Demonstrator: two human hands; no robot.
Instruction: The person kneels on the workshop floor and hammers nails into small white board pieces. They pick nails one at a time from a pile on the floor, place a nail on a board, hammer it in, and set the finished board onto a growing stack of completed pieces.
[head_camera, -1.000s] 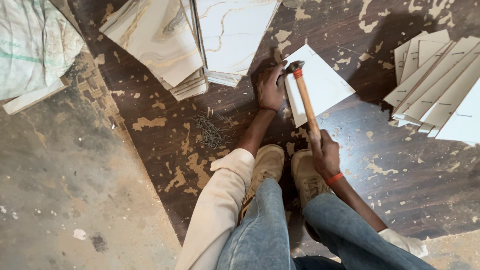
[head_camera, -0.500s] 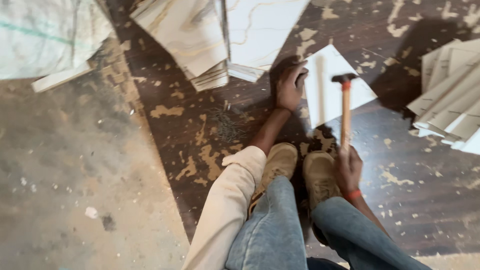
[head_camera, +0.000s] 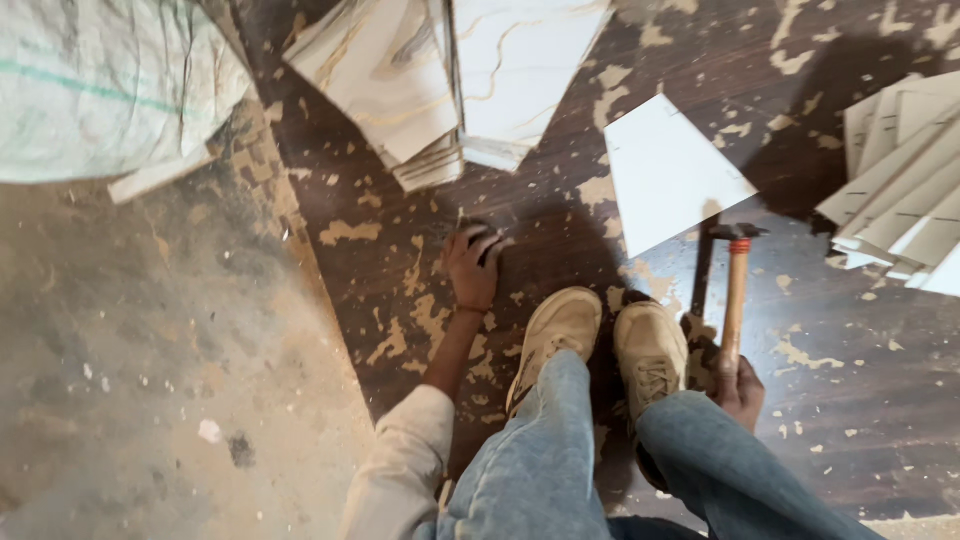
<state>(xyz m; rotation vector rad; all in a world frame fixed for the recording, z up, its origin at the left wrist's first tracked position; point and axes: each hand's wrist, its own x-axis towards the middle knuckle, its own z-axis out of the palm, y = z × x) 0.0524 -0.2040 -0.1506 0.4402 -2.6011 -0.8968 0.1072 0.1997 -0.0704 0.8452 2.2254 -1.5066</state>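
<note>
My right hand (head_camera: 738, 385) grips the wooden handle of a hammer (head_camera: 736, 290), which stands upright with its dark head near a white triangular tile piece (head_camera: 668, 170). My left hand (head_camera: 471, 265) rests flat-fingered on the dark, flaking floor, fingertips down on a spot below the stacked marbled tiles (head_camera: 410, 80); whether it pinches something small I cannot tell. My two tan shoes (head_camera: 600, 340) and blue jeans fill the lower middle between the hands.
A woven sack (head_camera: 100, 85) lies at the upper left over bare dusty concrete (head_camera: 150, 380). A pile of white tile strips (head_camera: 900, 190) sits at the right edge. Pale flakes of debris dot the dark floor (head_camera: 860, 400).
My left hand has left the white triangular tile and moved left onto the floor. The hammer has swung from a tilt over the tile to upright beside my right shoe.
</note>
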